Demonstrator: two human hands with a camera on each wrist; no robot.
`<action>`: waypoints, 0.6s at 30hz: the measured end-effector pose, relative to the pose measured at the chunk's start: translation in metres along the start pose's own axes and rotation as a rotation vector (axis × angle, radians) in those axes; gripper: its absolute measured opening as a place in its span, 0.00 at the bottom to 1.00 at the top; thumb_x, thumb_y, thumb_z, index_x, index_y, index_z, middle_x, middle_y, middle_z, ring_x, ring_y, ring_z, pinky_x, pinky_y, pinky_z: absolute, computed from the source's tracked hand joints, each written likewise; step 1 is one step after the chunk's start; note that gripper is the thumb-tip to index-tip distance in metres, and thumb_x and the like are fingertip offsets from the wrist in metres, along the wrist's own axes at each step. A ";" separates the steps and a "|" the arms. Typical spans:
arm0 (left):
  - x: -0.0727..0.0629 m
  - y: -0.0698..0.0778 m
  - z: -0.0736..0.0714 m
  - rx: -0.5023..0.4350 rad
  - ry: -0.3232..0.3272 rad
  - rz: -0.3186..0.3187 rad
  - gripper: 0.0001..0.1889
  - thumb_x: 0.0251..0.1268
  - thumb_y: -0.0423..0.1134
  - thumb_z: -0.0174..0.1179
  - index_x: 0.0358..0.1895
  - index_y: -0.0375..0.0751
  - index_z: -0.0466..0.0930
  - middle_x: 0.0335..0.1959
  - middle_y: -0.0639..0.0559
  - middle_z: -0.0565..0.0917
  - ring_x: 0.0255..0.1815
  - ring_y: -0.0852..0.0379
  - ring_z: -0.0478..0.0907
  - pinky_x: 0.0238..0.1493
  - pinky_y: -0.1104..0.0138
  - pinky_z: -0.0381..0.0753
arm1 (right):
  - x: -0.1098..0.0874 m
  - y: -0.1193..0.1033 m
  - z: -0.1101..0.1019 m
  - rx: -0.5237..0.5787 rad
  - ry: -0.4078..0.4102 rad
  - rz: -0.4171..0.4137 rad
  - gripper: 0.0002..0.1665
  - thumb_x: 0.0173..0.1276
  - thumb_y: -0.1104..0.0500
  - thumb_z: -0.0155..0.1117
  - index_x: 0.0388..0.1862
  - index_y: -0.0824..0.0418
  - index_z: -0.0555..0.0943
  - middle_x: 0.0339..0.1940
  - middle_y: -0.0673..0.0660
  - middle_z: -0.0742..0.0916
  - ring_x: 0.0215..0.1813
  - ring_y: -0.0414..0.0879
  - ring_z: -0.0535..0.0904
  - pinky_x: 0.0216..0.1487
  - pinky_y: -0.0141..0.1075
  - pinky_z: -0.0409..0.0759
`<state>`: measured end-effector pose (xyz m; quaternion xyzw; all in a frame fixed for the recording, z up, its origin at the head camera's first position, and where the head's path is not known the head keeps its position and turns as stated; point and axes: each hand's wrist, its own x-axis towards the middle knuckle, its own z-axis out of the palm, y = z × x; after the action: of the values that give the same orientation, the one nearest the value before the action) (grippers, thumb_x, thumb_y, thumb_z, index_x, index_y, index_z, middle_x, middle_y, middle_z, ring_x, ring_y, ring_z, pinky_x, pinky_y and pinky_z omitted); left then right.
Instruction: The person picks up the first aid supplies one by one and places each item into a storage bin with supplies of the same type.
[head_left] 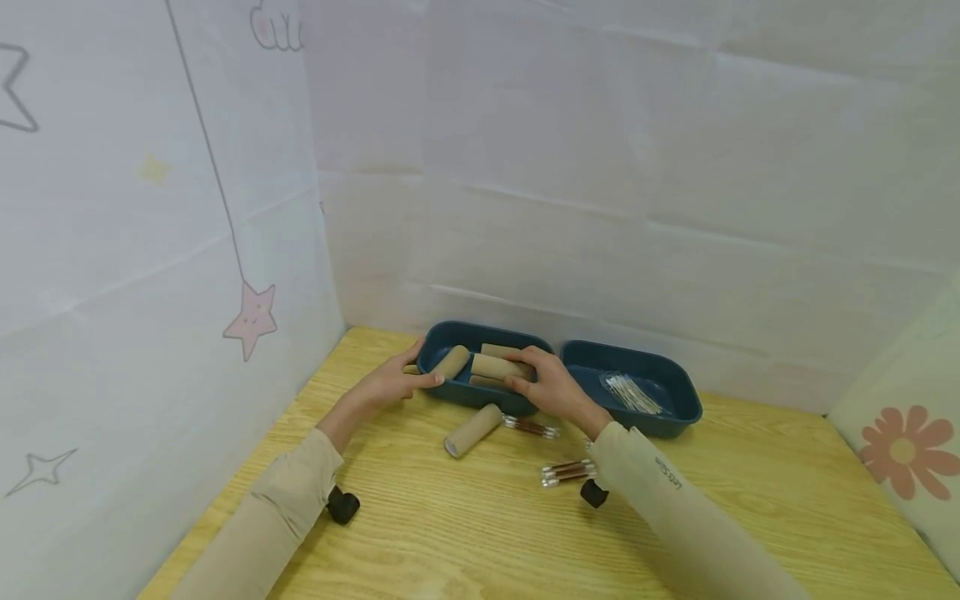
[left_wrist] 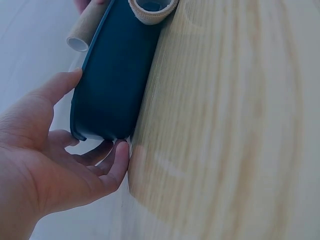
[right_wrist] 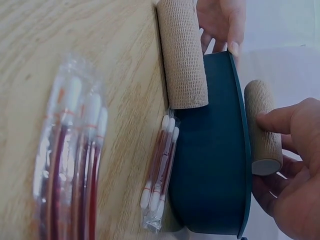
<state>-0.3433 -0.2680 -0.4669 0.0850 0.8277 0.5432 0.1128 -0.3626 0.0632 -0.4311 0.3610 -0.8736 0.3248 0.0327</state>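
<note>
My right hand point(head_left: 553, 385) holds a tan bandage roll point(head_left: 495, 367) between thumb and fingers, above the left dark blue tray point(head_left: 480, 403). In the right wrist view this bandage roll point(right_wrist: 261, 100) has a crinkled surface and lies level with the tray's rim. At the tray's left end, my left hand point(head_left: 386, 385) grips it, thumb on the rim and fingers curled against the end wall, as the left wrist view shows. Inside the tray lie more bandage rolls, one of them slanted point(head_left: 452, 363). Another bandage roll point(head_left: 472, 432) lies on the table before the tray.
Beside it stands a second dark blue tray point(head_left: 681, 423) with a bundle of white cotton swabs point(head_left: 632, 393). Clear packets of brown-red swabs point(head_left: 530, 427) lie in front on the wooden table point(head_left: 450, 533). White printed sheets point(head_left: 525, 208) hang behind and at the sides.
</note>
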 end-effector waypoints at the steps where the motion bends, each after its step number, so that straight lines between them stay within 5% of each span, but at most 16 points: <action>1: 0.000 0.000 0.000 -0.004 0.001 -0.004 0.56 0.64 0.61 0.69 0.83 0.66 0.35 0.83 0.46 0.45 0.69 0.32 0.68 0.67 0.42 0.67 | 0.000 0.000 0.000 -0.001 -0.003 0.005 0.28 0.75 0.56 0.67 0.71 0.61 0.76 0.53 0.54 0.81 0.46 0.47 0.75 0.44 0.46 0.75; 18: -0.002 0.000 0.001 0.001 0.000 -0.015 0.55 0.65 0.60 0.69 0.83 0.68 0.35 0.83 0.45 0.42 0.66 0.28 0.70 0.68 0.40 0.64 | -0.002 0.002 0.006 0.058 0.019 0.094 0.26 0.74 0.57 0.68 0.68 0.61 0.78 0.62 0.58 0.80 0.57 0.52 0.77 0.54 0.49 0.78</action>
<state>-0.3414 -0.2676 -0.4670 0.0788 0.8287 0.5418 0.1166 -0.3614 0.0612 -0.4376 0.3171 -0.8795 0.3547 0.0151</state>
